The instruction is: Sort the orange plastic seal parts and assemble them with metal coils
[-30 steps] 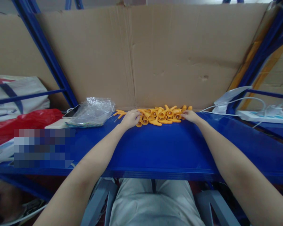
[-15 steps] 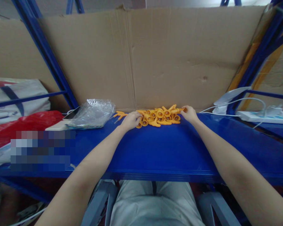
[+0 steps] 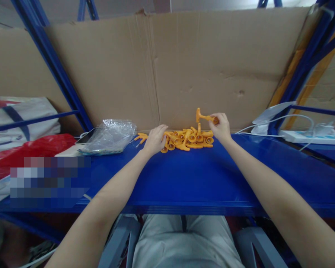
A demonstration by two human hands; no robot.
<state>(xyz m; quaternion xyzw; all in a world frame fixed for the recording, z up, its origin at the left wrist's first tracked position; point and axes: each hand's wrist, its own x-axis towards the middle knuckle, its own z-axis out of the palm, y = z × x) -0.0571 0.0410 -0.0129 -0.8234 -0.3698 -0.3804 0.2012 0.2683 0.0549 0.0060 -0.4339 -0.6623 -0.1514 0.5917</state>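
My right hand (image 3: 221,125) is closed on an orange T-shaped plastic piece (image 3: 205,117), raised above the right end of a pile. Its crossbar end points left, and its round, brown-centred end shows at my fingers. The pile (image 3: 190,138) holds several similar orange pieces, many with flared, cup-like ends facing me. At the pile's left end, my left hand (image 3: 155,139) has its thumb and fingers apart beside the nearest pieces; I see nothing held in it. Left of that hand lie orange-handled pieces (image 3: 142,137) with thin metal spirals like corkscrews.
A clear plastic bag (image 3: 108,136) lies on the blue tabletop (image 3: 190,178) to the left, near a red bag (image 3: 30,150). A cardboard sheet (image 3: 184,67) stands behind the pile. At right are a white power strip (image 3: 309,136) and cables. Blue posts (image 3: 61,74) frame the sides.
My right hand has lifted the orange T-shaped piece up from the right end of the pile. My left hand has stayed by the left end, its fingers slightly raised and more spread.
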